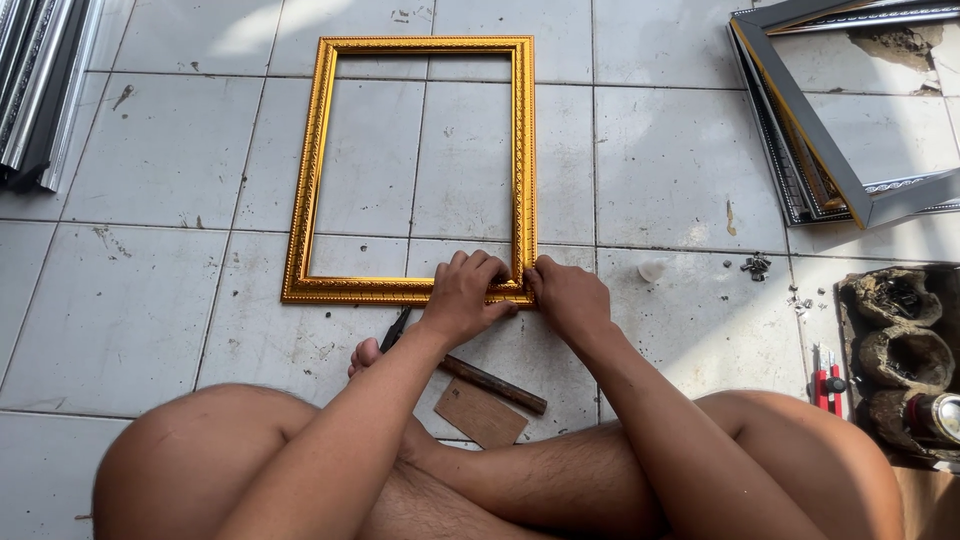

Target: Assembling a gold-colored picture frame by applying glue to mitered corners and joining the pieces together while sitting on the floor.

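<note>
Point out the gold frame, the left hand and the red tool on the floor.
gold frame (303, 200): head view, on its left rail.
left hand (465, 295): head view, back of the hand.
red tool (826, 383): head view, on its red handle.

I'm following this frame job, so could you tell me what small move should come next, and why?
Probably press the near right corner joint tighter: both the left hand and right hand already pinch that corner of the gold frame, which lies flat on the tiled floor.

Left of the gold picture frame (410, 170) the tiled floor (150, 190) lies open. Right of it, scattered staples (756, 265) and stacked grey frames (830, 150) crowd in; below it, a wooden-handled tool (495, 384) and wood scrap (482, 413).
</note>
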